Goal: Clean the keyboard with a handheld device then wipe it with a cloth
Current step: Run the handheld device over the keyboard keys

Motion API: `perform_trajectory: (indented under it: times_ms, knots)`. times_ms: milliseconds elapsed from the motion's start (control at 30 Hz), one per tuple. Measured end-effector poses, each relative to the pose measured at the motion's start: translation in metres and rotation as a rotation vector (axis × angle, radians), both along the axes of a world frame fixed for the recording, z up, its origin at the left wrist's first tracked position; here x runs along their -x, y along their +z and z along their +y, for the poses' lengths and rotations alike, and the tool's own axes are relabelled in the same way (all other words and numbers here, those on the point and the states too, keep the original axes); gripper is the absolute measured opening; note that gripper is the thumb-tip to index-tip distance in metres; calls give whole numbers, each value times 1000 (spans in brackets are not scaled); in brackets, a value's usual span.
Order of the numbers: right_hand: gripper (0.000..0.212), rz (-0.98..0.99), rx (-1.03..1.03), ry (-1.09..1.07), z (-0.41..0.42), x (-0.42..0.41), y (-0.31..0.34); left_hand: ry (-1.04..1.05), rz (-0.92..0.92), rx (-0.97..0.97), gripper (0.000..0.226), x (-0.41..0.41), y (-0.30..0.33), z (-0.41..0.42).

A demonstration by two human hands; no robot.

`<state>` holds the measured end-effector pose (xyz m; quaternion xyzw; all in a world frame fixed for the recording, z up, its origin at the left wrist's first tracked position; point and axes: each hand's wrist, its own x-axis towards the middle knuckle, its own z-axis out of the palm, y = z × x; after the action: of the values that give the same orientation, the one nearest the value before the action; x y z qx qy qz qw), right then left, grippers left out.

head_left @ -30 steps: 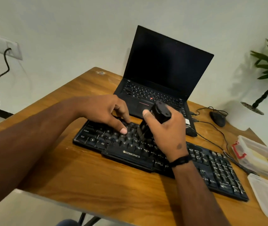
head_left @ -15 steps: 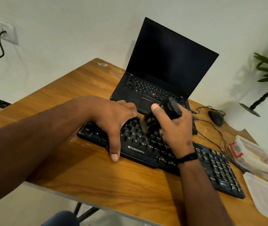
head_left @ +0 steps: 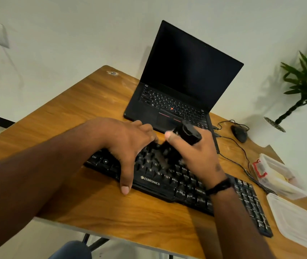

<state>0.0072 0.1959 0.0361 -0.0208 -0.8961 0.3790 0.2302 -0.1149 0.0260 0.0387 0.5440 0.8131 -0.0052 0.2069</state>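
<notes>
Centre frame, the right hand (head_left: 195, 156) grips the black device (head_left: 184, 139), nose down on the keyboard (head_left: 167, 182) lying across the table (head_left: 74, 113). Left hand (head_left: 128, 144) rests spread on the keys, thumb over the front edge, holding nothing.

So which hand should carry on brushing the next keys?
Right. The right hand already grips the device with its tip down on the keyboard. The left hand rests spread on the keyboard's left side, likely steadying it.
</notes>
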Motion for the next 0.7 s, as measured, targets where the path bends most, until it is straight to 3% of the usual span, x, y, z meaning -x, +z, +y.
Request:
perform_trajectory:
  times_ms: [100, 233, 367, 467, 567, 700]
  knots:
    - [39, 24, -97, -123, -9, 3, -3, 7, 9, 5, 141, -3, 2, 0]
    - [40, -171, -23, 119, -6, -13, 7, 27, -31, -34, 139, -5, 3, -3]
    - [45, -13, -108, -152, -5, -9, 8, 124, -32, -105, 150, -3, -9, -25]
    - [46, -58, -85, -136, -1, -12, 1, 203, -35, -211, 153, -2, -24, -61]
    - [50, -33, -48, -169, 0, -11, -1, 312, -181, -391, 149, -8, -35, -87]
    - [51, -188, 75, -12, 3, -18, 7, 417, -238, -568, 152, -17, -46, -92]
